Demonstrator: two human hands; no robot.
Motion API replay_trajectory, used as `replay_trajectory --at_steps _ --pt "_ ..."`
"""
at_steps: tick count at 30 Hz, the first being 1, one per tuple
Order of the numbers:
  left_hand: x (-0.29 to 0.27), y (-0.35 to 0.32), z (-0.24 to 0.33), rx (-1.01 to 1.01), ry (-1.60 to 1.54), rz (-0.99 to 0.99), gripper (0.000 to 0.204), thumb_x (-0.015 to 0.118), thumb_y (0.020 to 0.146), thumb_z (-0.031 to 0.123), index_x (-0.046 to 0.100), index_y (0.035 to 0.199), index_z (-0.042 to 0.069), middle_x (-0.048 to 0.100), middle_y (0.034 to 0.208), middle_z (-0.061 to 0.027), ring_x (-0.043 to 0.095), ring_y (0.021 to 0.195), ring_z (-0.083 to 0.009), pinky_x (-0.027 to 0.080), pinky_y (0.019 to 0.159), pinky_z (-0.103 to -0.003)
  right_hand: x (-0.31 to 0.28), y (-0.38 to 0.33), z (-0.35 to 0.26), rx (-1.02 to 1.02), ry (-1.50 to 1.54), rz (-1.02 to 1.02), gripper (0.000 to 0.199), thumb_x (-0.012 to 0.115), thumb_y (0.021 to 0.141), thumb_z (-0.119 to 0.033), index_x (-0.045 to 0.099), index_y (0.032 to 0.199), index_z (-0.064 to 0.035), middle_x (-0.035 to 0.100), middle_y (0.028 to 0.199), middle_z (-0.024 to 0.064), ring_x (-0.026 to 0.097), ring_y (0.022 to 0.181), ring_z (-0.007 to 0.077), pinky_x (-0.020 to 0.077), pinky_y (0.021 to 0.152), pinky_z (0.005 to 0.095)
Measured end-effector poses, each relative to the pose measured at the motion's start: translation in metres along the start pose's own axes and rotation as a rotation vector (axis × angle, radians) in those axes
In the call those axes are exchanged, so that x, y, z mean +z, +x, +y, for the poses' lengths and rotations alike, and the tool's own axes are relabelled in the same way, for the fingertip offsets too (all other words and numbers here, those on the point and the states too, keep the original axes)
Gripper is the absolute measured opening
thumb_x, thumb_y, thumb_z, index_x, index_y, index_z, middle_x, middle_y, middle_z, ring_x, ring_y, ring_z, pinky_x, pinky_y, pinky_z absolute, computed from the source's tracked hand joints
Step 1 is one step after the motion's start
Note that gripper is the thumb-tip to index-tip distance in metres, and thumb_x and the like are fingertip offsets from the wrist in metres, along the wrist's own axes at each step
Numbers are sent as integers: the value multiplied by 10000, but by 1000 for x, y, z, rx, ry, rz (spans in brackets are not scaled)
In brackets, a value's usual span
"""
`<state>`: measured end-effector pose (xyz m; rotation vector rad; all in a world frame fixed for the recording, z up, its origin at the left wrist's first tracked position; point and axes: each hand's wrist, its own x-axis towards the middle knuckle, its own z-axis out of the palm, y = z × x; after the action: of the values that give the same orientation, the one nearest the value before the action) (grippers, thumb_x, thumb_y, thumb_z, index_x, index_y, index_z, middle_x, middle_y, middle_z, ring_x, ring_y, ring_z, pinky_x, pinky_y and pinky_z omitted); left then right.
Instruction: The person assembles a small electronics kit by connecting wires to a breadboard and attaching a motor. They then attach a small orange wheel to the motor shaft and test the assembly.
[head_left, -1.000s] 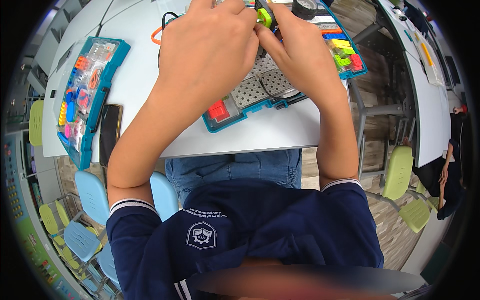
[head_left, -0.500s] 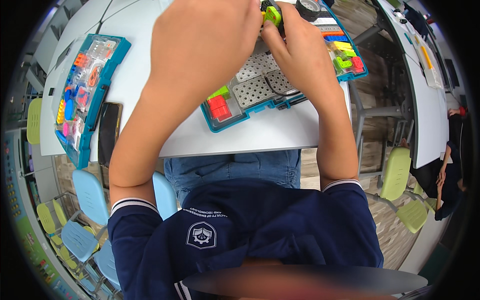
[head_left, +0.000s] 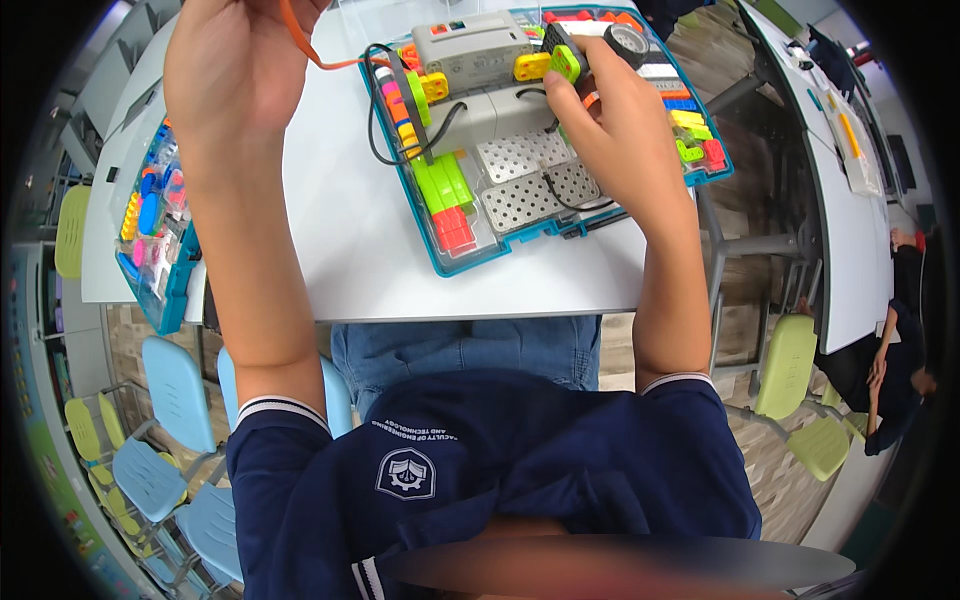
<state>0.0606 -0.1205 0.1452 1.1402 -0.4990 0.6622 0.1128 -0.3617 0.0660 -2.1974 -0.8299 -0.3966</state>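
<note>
A building-block model with a grey box-shaped unit (head_left: 475, 50), yellow and lime connectors and black cables is held above an open parts case (head_left: 450, 262). My right hand (head_left: 620, 120) is closed round the model's right end, thumb against a lime green connector (head_left: 565, 63). Up at the left, my left hand (head_left: 235, 80) is raised apart from the model, its fingertips partly cut off by the upper edge. From it a thin orange cord (head_left: 318, 62) runs to the model's left side, and the fingers look closed on it.
The case holds colourful bricks, perforated grey plates (head_left: 540, 195) and a wheel (head_left: 628, 45). Another teal-edged parts case (head_left: 165, 300) lies at the left of the white table (head_left: 350, 270). Chairs (head_left: 180, 395) stand beyond. At the far right another person (head_left: 885, 370) sits by a table.
My left hand has moved left and away from the model, with an orange cord now stretched from it. The grey unit has come into view. My right hand keeps its hold.
</note>
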Motion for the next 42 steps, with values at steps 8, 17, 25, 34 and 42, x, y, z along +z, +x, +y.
replay_trajectory --at_steps 8,17,25,34,42 --pt "-58 12 4 -37 -609 127 360 443 1094 213 496 1317 -65 582 1305 -240 604 1235 -328 559 1049 -392 -17 2 9 -5 158 -76 460 753 903 -242 613 1268 1 674 1142 96 631 937 175 518 842 324" --pt "-68 -3 -15 32 -616 303 229 485 1069 221 560 1169 29 591 1336 -240 562 1308 -360 459 1151 -473 -43 7 11 15 392 -182 672 864 784 -331 602 1331 -39 631 1314 120 574 1238 231 431 1047 378" --pt "-22 -26 -46 35 -137 269 125 521 1061 178 593 1135 107 631 1300 -145 598 1284 -301 466 1154 -414 -42 32 -33 -346 333 103 287 736 914 -93 689 1180 3 731 1066 81 638 948 114 497 857 259" --pt "-16 -42 -51 176 128 22 291 736 928 308 657 1009 40 667 1154 -156 656 1129 -265 545 986 -417 1 33 -61 -380 388 109 157 719 928 -86 718 1058 1 729 904 64 681 809 128 525 745 266" --pt "-30 -39 -51 182 374 -93 219 810 832 19 703 1020 -14 695 1165 -197 673 1094 -242 548 961 -376 -5 36 -42 -357 339 126 112 688 903 -14 686 1002 39 706 819 91 682 704 119 507 622 265"
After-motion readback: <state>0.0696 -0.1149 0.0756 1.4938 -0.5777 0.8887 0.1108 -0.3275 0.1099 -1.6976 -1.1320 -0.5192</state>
